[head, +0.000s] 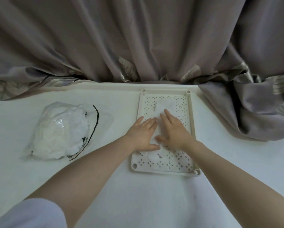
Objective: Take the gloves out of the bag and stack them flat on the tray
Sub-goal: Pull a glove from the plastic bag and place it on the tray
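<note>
**Both hands flat on a glove in the tray**

- Curtain (138,38): grey-brown folds across the far side, spilling onto the table at the right.
- Table (138,195): white surface.
- Tray (193,129): cream, perforated, right of centre, long side running near to far.
- Bag (95,129): clear plastic with black edging, left of the tray and apart from it, lying down, full of bunched white gloves (60,135).
- Glove (164,104): thin, translucent, spread along the tray floor.
- Left hand (142,134): fingers straight, palm pressing the glove, gripping nothing.
- Right hand (175,130): fingers straight, palm pressing beside the left, gripping nothing.
- Ring (172,120): on a right-hand finger.
</note>
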